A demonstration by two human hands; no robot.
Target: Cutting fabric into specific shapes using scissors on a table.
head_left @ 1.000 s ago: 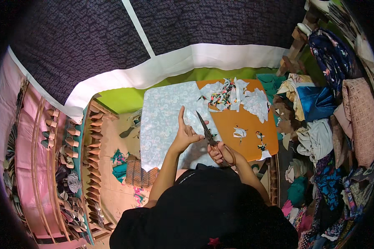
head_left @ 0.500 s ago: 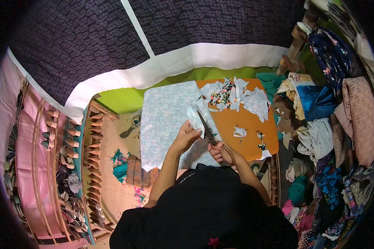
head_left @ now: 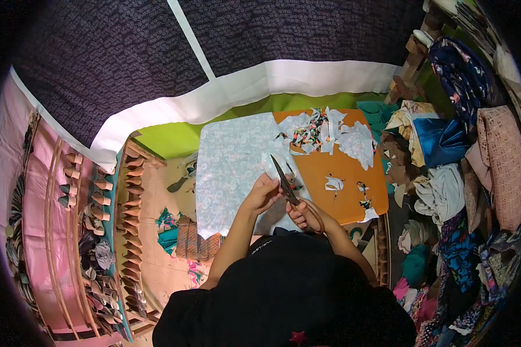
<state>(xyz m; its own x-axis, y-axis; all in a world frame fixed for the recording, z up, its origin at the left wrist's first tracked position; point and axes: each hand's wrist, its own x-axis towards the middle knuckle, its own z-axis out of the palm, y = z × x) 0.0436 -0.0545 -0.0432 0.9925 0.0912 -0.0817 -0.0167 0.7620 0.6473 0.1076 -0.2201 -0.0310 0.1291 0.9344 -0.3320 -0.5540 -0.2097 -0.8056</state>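
Note:
My right hand [head_left: 301, 214] is wrapped round the handles of a pair of large dark scissors [head_left: 285, 180]. Their long blades point away from me and look nearly closed. Close by on the left, my left hand [head_left: 263, 193] is pinched beside the blades. It holds a small pale piece of fabric, now turned almost edge-on and hard to make out. Both hands are above a big whitish sheet of fabric [head_left: 231, 156] with a faint pattern, which covers the left part of an orange table [head_left: 341, 196].
Floral and white fabric scraps [head_left: 356, 144] lie on the table's right side. Piled cloth [head_left: 440, 194] crowds the right. Racks of wooden shoe lasts [head_left: 131, 231] stand at the left. A dark patterned curtain [head_left: 127, 69] hangs ahead. More scraps [head_left: 168, 237] are on the floor.
The pale piece in my left hand has turned from showing its broad face to nearly edge-on. My left fingers have shifted slightly, and the scissors have moved a little left, their blades closer together.

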